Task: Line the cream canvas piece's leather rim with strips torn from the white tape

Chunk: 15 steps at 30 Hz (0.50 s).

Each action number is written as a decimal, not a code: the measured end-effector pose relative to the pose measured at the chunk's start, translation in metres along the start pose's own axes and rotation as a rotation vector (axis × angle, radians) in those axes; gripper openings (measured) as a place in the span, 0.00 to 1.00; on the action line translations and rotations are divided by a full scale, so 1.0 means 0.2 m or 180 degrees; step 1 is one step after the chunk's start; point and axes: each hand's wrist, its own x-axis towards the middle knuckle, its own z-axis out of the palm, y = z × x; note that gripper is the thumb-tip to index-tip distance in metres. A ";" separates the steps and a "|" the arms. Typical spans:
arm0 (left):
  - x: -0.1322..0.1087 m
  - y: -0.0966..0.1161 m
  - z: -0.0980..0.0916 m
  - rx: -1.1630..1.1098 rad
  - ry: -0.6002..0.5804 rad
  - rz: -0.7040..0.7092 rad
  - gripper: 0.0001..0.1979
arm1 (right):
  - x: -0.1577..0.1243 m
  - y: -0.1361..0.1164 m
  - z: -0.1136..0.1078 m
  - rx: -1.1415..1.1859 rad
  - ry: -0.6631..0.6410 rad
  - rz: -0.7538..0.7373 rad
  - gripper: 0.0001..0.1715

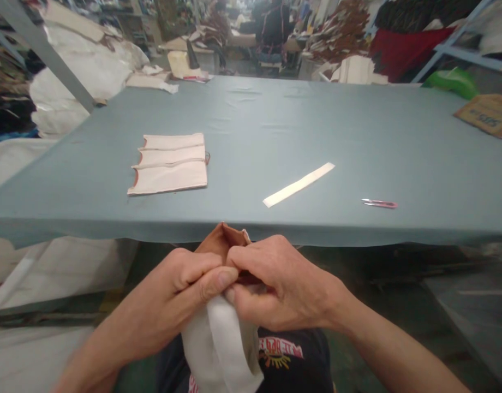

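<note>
My left hand (193,284) and my right hand (271,284) meet just in front of the table's near edge, both closed on a cream fabric piece (202,344) with a brown inner side. Its brown part peaks above my fingers, and the cream part hangs down over my lap. The exact spot pinched between thumbs and fingers is hidden. On the table beyond lie a stack of cream fabric pieces (173,169) with brown edges, a pale flat strip (299,184) and pink-handled thread snips (380,203).
A blue-grey cloth covers the table (251,125). White wrapped bundles (87,71) stand at the far left beside a slanting metal post (50,54). At the far right are a green plastic item (451,82) and a cardboard piece (488,114). A person (271,33) sits in the background.
</note>
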 end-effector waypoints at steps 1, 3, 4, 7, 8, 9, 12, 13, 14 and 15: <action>0.00 -0.03 0.01 -0.0327 -0.0014 -0.0010 0.27 | 0.00 0.01 0.00 0.0228 -0.0002 0.0022 0.13; 0.01 -0.08 0.05 -0.0860 0.0160 0.0055 0.32 | 0.00 0.04 0.01 0.0867 -0.0098 0.0111 0.12; 0.01 -0.11 0.07 -0.1056 0.0290 0.0066 0.34 | 0.01 0.06 0.01 0.1245 -0.0198 0.0196 0.13; 0.00 -0.13 0.12 -0.1671 0.0575 -0.0207 0.37 | 0.02 0.12 0.05 0.2174 -0.0451 0.0556 0.24; 0.00 -0.13 0.14 -0.1859 0.0629 -0.0313 0.37 | 0.02 0.14 0.06 0.2349 -0.0455 0.0657 0.27; 0.00 -0.13 0.15 -0.2046 0.0717 -0.0405 0.37 | 0.01 0.15 0.08 0.2454 -0.0420 0.0719 0.29; 0.00 -0.14 0.20 -0.2389 0.1071 -0.0560 0.38 | 0.00 0.17 0.11 0.2019 -0.0189 0.0527 0.24; 0.00 -0.14 0.21 -0.2478 0.1153 -0.0626 0.39 | -0.01 0.17 0.12 0.1595 -0.0089 0.0331 0.20; 0.00 -0.15 0.22 -0.2556 0.1192 -0.0691 0.39 | -0.02 0.17 0.12 0.1103 0.0007 0.0091 0.16; 0.01 -0.16 0.23 -0.2621 0.1183 -0.0737 0.39 | -0.02 0.17 0.11 0.0620 0.0079 -0.0143 0.14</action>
